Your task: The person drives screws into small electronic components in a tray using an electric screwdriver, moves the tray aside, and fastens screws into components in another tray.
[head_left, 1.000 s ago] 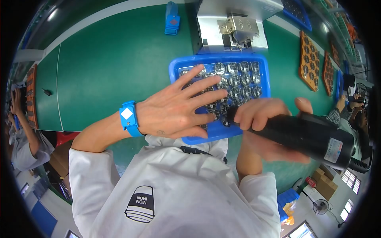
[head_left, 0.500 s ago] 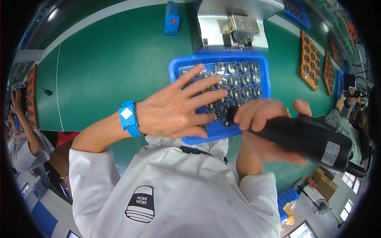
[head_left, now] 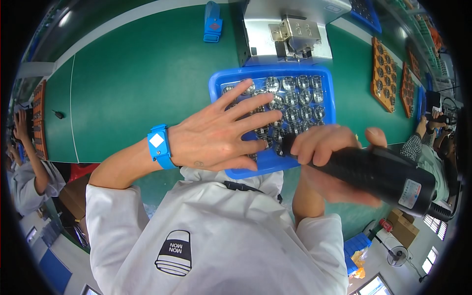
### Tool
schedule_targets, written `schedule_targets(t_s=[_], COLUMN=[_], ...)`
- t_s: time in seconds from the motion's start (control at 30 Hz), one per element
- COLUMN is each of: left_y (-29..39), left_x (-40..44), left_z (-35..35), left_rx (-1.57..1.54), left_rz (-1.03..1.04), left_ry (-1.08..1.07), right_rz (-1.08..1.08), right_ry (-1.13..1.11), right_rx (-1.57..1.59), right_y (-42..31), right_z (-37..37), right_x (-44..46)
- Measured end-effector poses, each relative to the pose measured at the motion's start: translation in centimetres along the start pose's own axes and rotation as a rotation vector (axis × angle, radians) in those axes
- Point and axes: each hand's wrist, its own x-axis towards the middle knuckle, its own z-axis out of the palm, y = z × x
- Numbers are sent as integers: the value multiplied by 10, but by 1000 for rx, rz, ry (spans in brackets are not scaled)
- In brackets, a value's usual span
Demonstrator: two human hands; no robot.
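A blue tray point(head_left: 330, 98) with rows of small round clear-and-metal parts point(head_left: 292, 115) lies on the green table. My left hand point(head_left: 221, 135), a blue band point(head_left: 160, 146) at its wrist, is spread over the tray's left half with fingers apart, covering some of the parts. My right hand point(head_left: 334, 157) is wrapped round a black cylindrical power tool point(head_left: 378, 179). The tool's narrow end points down-left at the parts near the tray's lower middle; whether it touches one is hidden.
Behind the tray stands a metal machine point(head_left: 300, 37). A blue strap point(head_left: 213, 24) lies on the table point(head_left: 147, 64). Orange trays point(head_left: 384, 76) with round parts are at the right. People point(head_left: 32, 179) work at the far left and right.
The rear end of the black tool has swung slightly down and left in my right hand. My left hand has kept its place.
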Motion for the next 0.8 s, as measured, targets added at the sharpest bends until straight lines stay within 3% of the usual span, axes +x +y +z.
schedule_targets(t_s=[0.17,0.33,0.67,0.8], left_y=[0,0,2,2], left_x=[0,1,0,0], left_z=[1,0,0,-1], left_rx=[-1,13,19,50], left_rz=[-4,-1,4,-16], left_ry=[-2,-12,25,-53], right_rz=[13,72,190,235], right_ry=[-2,-157,-94,-63], right_rx=[5,-101,-89,-84], right_y=[0,-9,-10,-8], right_z=[0,-1,3,3], right_x=[1,5,9,13])
